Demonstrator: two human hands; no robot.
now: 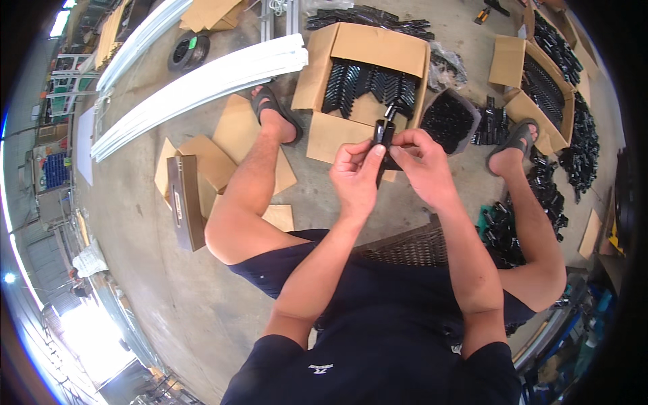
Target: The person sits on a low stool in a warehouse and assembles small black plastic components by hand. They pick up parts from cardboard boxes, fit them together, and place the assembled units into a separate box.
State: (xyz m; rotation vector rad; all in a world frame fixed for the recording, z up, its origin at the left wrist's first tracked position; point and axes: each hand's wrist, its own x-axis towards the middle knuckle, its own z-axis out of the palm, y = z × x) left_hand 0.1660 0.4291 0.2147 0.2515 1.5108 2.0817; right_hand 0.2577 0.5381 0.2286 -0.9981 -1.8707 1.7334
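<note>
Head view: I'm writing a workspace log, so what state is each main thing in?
Black item: held up in both hands
Left hand: closed on the item
Right hand: fingers bent against the item
Middle cardboard box: open, partly filled with black parts
Right cardboard box: open, holding black parts
Grey bin: open-topped, holding black pieces
Long brown box: looks closed
White strips: stacked

Open room over the floor (312, 187) left of the fingers (351, 154), box (381, 44) beyond, bin (472, 129) to their right.
</note>
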